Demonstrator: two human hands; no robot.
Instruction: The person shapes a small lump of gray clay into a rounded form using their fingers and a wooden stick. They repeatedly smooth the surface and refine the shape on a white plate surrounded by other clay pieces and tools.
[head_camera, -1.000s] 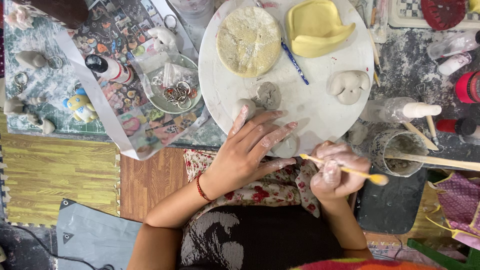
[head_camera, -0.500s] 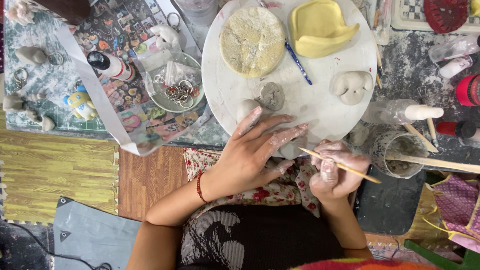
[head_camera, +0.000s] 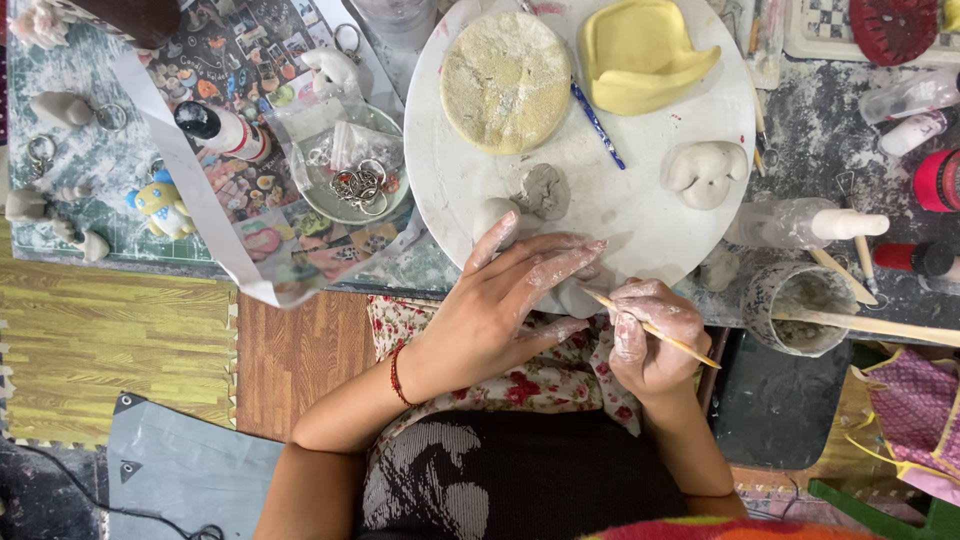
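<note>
- While your left hand (head_camera: 500, 300) lies at the lower edge of the round white work board (head_camera: 640, 215), its clay-dusted fingers are spread and curved over a small pale clay piece (head_camera: 572, 298), which sits mostly hidden beneath them just below the frame's centre.
- Your right hand (head_camera: 645, 335), right of centre, pinches a thin wooden modelling stick (head_camera: 650, 328) between thumb and fingers, pen-style; its tip points at the pale piece, and whether it touches I cannot tell.
- Judging from this grip, a hard push with the stick could gouge or pierce the soft clay, since the piece is small and covered.
- Because the piece sits at the board's very rim, over your lap, it could slip off if your left fingers loosen.
- Just above your left fingertips rest a grey clay lump (head_camera: 543, 190) and a smaller pale lump (head_camera: 493, 215); a wide sweep of that hand could squash either.
- At the right, a clay-smeared cup holding a long wooden stick (head_camera: 800, 305) stands near your right elbow's path and could tip if knocked.
</note>
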